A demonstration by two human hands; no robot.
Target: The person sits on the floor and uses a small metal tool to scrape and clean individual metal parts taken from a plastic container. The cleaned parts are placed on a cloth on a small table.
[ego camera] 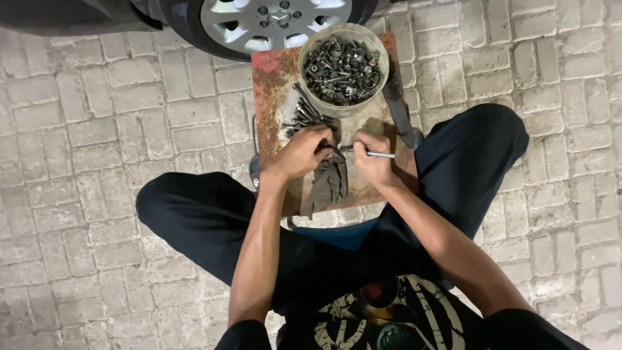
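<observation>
Hands over a rusty plate [272,78] lying on brick paving [84,129], seen from the head camera. I note the left hand [303,152] near the plate's middle, fingers curled shut on the top of a grey rag [330,185]; the rag hangs toward the plate's near edge. Right hand [371,162] sits just beside it, fingers pinching a long bolt [379,154] that lies level, its shank pointing toward the plate's right edge. The bolt's head end meets the rag between the two hands. A pile of bolts [304,115] lies just beyond the left hand. A tub [343,68] full of nuts and bolts stands at the plate's far edge. A dark strap [402,113] runs along the right edge. A car wheel [272,19] sits beyond the plate.
</observation>
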